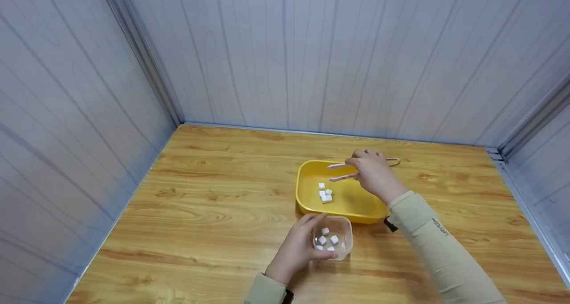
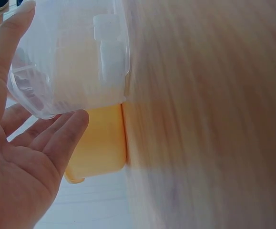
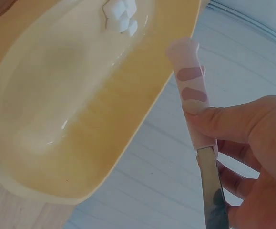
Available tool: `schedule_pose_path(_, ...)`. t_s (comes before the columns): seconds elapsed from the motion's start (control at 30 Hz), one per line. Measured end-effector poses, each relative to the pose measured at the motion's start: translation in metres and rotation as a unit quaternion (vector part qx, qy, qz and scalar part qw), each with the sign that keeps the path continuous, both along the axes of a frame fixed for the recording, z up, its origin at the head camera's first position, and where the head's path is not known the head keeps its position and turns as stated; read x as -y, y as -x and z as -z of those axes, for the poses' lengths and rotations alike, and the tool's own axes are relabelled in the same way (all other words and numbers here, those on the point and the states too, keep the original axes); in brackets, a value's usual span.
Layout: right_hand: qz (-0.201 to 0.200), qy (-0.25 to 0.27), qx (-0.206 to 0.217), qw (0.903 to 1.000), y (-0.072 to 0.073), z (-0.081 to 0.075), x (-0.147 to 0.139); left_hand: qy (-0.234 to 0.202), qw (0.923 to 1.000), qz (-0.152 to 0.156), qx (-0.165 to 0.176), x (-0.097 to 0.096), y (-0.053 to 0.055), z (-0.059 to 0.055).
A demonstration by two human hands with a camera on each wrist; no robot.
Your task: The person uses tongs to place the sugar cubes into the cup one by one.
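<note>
Yellow tray (image 1: 356, 207): right hand (image 1: 376, 175) holds tongs (image 1: 343, 177) above its rim (tips apart); left hand (image 1: 296, 244) grips box (image 2: 76, 62).

The right hand (image 1: 373, 172) hides the middle of the tongs (image 1: 342, 177) and the far-right corner of the yellow tray (image 1: 338, 216). The left hand (image 1: 296, 246) covers the left side of the clear container (image 1: 349, 239) — its nearest white cubes (image 1: 331, 249) show only partly. Lettering (image 1: 441, 227) on the right sleeve (image 1: 446, 255) is illegibly small. The right wrist view crops the tongs' metal end; the left wrist view crops the container.
</note>
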State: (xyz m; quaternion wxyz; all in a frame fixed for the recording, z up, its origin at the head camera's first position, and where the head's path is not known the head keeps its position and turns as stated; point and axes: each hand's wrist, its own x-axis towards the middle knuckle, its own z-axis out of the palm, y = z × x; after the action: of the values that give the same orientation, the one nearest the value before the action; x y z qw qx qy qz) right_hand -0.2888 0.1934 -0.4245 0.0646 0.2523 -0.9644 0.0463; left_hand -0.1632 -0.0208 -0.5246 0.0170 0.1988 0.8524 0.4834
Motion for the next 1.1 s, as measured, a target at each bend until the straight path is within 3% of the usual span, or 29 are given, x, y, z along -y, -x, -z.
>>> schedule_pose_path(0.37, -0.007, -0.016, -0.011, 0.9998, 0.008, 0.007, 0.015, 0.001, 1.0, 0.0, -0.004, 0.0, 0.0, 0.001)
schedule_pose_path(0.8, -0.024, -0.037, -0.029, 0.9986, 0.012, 0.029, 0.023, 0.0, 0.9998, 0.005, -0.017, 0.0, 0.0, 0.002)
schedule_pose_path(1.1, -0.027, -0.041, -0.024, 0.9985, 0.014, 0.037, 0.026, -0.003, 0.9999, 0.002, -0.012, 0.001, 0.0, 0.002)
